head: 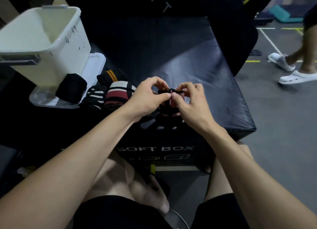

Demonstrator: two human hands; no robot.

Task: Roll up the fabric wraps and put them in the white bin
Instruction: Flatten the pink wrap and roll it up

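Hands (171,98) on wrap (169,108), rolls (115,96) beside.

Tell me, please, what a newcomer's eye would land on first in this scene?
Two hands, left hand and right hand, meet at the centre, pinching a black and pink wrap over a black soft box. At upper left stands the white bin, with rolled wraps beside it.

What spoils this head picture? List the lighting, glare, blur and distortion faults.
Head view: dim overall, so the black soft box swallows detail, apart from a pale sheen across its top; the white bin leans and bows from wide-angle distortion; the walking person's white shoes are motion-smeared; the wrap pinched between left hand and right hand is soft and murky.
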